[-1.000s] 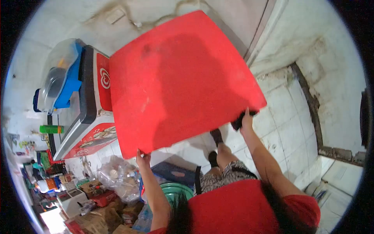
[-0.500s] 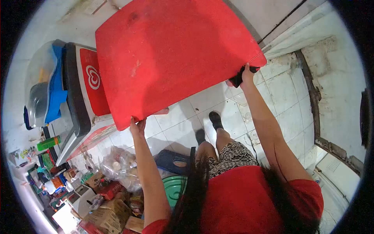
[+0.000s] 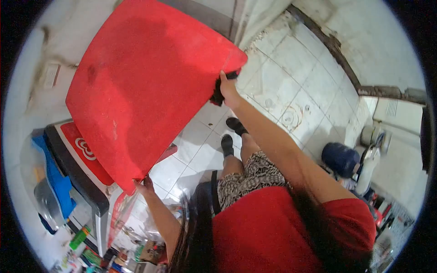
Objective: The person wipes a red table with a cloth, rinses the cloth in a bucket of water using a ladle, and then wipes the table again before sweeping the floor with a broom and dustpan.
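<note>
A red table (image 3: pixel 145 86) with a flat, worn top spans the upper left, and a leg shows below its near edge. My left hand (image 3: pixel 144 185) is closed on its near left corner, thumb on top and fingers curled beneath. At the near right corner my right hand (image 3: pixel 229 91) grips the edge, its thumb lying over the top. Next to those fingers, under the rim, is a dark fuzzy thing (image 3: pixel 217 93) whose kind I cannot make out. The table's far underside is hidden.
An ice cream freezer (image 3: pixel 84 179) with a red logo panel stands against the table's left side, a blue item (image 3: pixel 57 170) on it. Goods and bags crowd the lower left. White floor tiles (image 3: pixel 277 77) and a dark blue container (image 3: pixel 340 159) lie to the right.
The view has turned and shifted right. The table appears further left and more slanted, with both hands still on its corners. More floor and the blue container now show at right.
</note>
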Demonstrator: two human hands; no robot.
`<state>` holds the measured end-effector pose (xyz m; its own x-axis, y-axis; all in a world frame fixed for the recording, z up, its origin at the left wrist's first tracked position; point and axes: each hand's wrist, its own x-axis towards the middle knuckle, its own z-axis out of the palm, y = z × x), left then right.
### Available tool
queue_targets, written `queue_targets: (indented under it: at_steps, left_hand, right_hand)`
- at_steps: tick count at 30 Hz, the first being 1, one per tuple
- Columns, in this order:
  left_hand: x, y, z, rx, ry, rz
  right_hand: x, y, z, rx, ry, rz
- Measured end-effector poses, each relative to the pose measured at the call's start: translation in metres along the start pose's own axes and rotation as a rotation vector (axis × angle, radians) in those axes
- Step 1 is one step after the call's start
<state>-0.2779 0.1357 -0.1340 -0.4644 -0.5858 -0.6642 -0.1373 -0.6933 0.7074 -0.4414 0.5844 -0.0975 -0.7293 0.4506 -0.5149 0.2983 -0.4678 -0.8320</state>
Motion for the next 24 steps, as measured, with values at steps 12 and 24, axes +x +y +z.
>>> queue_targets:
  at_steps: [12, 24]
  left_hand:
    - [-0.007, 0.008, 0.0, 0.092, -0.069, -0.052]
    - [0.023, -0.025, -0.015, 0.22, -0.394, 0.287]
  right_hand:
    - [0.014, 0.009, -0.001, -0.249, 0.161, -0.026]
    - [0.09, 0.039, -0.007, 0.051, 0.06, 0.019]
